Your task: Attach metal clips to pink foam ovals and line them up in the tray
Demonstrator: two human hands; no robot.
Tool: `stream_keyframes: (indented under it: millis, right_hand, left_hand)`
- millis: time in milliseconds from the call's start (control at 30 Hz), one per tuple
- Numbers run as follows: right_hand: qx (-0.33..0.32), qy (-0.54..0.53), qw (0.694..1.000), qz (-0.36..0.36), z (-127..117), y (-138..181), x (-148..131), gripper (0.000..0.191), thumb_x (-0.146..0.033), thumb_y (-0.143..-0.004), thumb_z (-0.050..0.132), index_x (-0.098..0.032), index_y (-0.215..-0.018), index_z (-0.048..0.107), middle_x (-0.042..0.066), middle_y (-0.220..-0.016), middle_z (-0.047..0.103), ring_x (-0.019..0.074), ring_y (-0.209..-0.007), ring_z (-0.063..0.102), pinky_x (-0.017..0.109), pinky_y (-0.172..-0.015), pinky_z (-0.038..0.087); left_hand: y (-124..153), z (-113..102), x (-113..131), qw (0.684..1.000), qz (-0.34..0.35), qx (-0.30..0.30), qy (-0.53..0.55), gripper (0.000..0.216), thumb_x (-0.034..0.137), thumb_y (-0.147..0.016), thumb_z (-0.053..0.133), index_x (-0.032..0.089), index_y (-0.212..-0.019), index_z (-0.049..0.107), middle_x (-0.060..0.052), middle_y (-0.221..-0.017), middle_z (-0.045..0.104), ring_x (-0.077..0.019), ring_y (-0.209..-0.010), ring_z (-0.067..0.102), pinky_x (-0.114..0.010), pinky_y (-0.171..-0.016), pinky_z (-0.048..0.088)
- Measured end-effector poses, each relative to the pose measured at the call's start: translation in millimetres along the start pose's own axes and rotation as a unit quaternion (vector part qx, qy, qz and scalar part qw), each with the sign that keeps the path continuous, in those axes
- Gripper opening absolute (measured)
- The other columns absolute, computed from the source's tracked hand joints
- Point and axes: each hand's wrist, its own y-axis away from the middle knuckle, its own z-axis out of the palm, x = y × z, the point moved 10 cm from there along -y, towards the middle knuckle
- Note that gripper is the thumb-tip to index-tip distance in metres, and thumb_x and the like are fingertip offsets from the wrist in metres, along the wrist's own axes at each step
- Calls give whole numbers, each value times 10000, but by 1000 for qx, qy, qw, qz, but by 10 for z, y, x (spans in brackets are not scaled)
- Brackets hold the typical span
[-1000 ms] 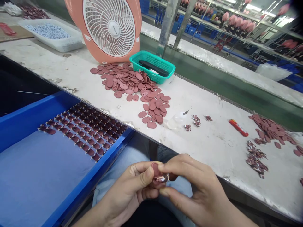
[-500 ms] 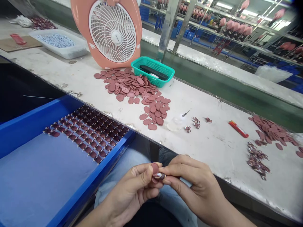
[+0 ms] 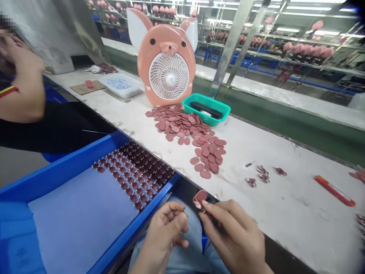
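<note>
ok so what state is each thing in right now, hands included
right hand: pinching a maroon oval piece
maroon oval piece: held tilted, above the bench edge
left hand: fingers loosely curled, nothing visible in it
loose maroon ovals: lying in a spread heap on the bench
blue tray: holding rows of small maroon pieces
pig-shaped fan: upright, cannot tell if running
teal basket: holding a black item

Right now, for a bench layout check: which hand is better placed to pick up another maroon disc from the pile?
Left, probably: the left hand looks empty, while the right hand pinches a maroon disc. The pile of discs lies on the bench ahead of both.
</note>
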Motion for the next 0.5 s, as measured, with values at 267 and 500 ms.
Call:
stream_keyframes:
  millis: [267,500]
  right_hand:
    - [-21,4,996,-88,741,-25,-255,158,-84,-906,591,-87,-1041,673,78,-724,685,158,-590,594,276,-520,514]
    - [-37,-2,991,-129,896,-90,-493,99,-107,-894,605,-114,-955,682,23,-621,670,129,-485,571,256,-448,487]
  left_hand:
    - [-44,-312,378,990,109,74,-45,306,375,-594,928,176,-706,724,12,-656,675,-106,-532,551,-193,-445,468]
    - [-223,-1081,726,957,152,203,-138,382,492,-676,839,195,-879,710,-43,-852,735,-248,-827,704,-307,-584,584]
